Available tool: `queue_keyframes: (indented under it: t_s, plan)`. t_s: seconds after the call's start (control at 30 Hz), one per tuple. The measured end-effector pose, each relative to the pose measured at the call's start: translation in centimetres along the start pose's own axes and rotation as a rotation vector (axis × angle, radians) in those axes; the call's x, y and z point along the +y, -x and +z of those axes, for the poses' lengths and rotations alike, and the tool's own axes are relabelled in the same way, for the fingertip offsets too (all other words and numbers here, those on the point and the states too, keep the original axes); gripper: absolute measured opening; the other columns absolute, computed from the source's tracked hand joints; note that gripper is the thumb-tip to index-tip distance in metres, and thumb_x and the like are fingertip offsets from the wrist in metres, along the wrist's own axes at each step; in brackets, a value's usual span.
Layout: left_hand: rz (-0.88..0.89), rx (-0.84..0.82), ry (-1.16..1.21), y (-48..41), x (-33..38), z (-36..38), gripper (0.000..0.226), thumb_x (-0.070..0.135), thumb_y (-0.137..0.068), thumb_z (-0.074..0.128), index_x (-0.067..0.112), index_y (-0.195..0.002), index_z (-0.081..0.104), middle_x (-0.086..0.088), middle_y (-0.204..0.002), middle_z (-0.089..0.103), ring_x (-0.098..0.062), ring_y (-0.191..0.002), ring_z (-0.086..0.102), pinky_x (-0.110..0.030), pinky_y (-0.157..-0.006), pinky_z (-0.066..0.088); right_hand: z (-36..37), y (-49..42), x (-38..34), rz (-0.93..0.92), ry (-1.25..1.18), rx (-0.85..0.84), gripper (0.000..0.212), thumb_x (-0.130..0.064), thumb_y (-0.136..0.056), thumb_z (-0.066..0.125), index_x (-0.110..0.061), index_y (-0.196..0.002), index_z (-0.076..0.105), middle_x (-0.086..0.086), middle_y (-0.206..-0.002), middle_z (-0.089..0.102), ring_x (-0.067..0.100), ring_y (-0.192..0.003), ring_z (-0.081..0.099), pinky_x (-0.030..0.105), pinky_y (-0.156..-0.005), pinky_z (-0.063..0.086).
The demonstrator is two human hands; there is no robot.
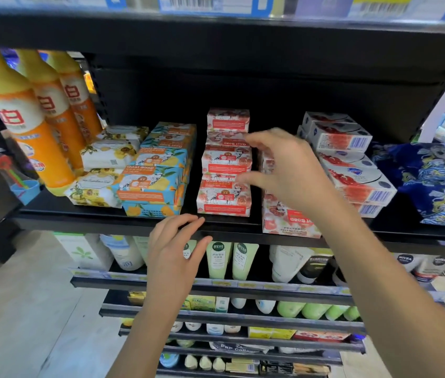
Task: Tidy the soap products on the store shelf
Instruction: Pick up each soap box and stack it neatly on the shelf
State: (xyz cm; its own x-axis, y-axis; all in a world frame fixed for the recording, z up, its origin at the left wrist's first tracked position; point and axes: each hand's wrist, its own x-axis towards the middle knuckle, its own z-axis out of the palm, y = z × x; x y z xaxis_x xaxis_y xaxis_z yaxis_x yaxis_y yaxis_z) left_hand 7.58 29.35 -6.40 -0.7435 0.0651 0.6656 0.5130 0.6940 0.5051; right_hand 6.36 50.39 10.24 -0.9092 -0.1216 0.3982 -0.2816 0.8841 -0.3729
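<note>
The soap sits on a black store shelf (52, 211) at about chest height, in rows running from front to back. In the middle stands a stack of red-and-white Goat Soap boxes (226, 165), piled several high with one more box on top at the back. Just to its left is a stack of blue-and-yellow Goat Soap boxes (158, 173), some of them slightly askew. Further left lie white sunflower-print soap bars (106, 159), and beyond those stand tall orange bottles (38, 126).

The right hand (284, 170) reaches in over the shelf with its fingers spread wide and nothing held in it. Its forefinger lies near the upper boxes of the red-and-white stack and its thumb near the lower ones; I cannot tell whether they touch. Partly hidden behind this hand is a second red Goat Soap pile (278, 225), whose front box is turned with its print upside down and juts out past the shelf's front edge. To the right are white pomegranate-print soap cartons (352, 165) in an uneven stack, then a dark blue patterned packet (434, 181).

The left hand (175, 241) is lower, in front of the shelf's edge, with fingers loosely straight and together and holding nothing, its fingertips level with the lip below the red-and-white stack. The two hands are well apart.

On the shelf below stand pale green tubes (218, 260), with white bottles beside them.
</note>
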Motion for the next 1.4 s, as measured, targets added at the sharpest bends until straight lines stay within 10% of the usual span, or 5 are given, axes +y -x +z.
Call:
queue_keyframes:
  t_s: [0.23, 0.87, 1.07, 1.27, 1.4]
  plan:
    - [-0.036, 0.001, 0.037, 0.0, 0.2, 0.0, 0.034, 0.030, -0.089, 0.075, 0.015, -0.120, 0.076, 0.006, -0.121, 0.066, -0.013, -0.119, 0.053, -0.030, -0.106, 0.041, 0.8, -6.1, 0.8, 0.110, 0.202, -0.343, 0.100, -0.051, -0.076, 0.084, -0.019, -0.158, 0.035, 0.007, -0.158, 0.042, 0.029, -0.146, 0.035, 0.040, -0.114, 0.035]
    - [-0.033, 0.017, 0.075, -0.1, 0.5, -0.3, 0.034, 0.023, -0.087, 0.078, 0.014, -0.120, 0.075, 0.006, -0.120, 0.065, -0.003, -0.118, 0.047, -0.015, -0.109, 0.033, 0.5, -3.5, 1.0, -0.010, 0.121, -0.073, 0.077, -0.033, -0.072, 0.091, -0.015, -0.139, 0.058, 0.004, -0.135, 0.046, 0.018, -0.117, 0.053, 0.033, -0.100, 0.049]
    - [-0.318, 0.002, 0.526, -0.3, 4.0, -4.0, 0.033, 0.032, -0.087, 0.073, 0.037, -0.120, 0.071, 0.022, -0.125, 0.066, -0.004, -0.125, 0.059, -0.017, -0.105, 0.043, -0.2, 3.5, 1.0, -0.085, -0.046, 0.073, 0.072, -0.028, -0.068, 0.094, -0.017, -0.133, 0.062, -0.004, -0.119, 0.046, -0.002, -0.102, 0.042, -0.004, -0.091, 0.030]
    - [-0.551, -0.202, 0.982, -0.4, 5.9, -5.4, 0.073, 0.058, -0.078, 0.074, 0.023, -0.140, 0.057, 0.002, -0.125, 0.073, -0.020, -0.116, 0.070, -0.036, -0.094, 0.059, 1.6, 9.2, 0.6, -0.114, -0.177, 0.145, 0.070, -0.018, -0.067, 0.095, -0.019, -0.130, 0.064, -0.002, -0.117, 0.048, 0.003, -0.108, 0.045, 0.002, -0.099, 0.032]
    - [-0.647, -0.272, 1.068, 0.2, 6.6, -5.0, 0.059, 0.040, -0.083, 0.076, 0.014, -0.134, 0.062, -0.005, -0.118, 0.076, -0.022, -0.113, 0.072, -0.036, -0.095, 0.059, 3.3, 11.5, 0.5, -0.076, -0.257, 0.132, 0.066, -0.021, -0.070, 0.093, -0.025, -0.130, 0.064, -0.005, -0.119, 0.044, 0.007, -0.116, 0.048, 0.012, -0.102, 0.038]
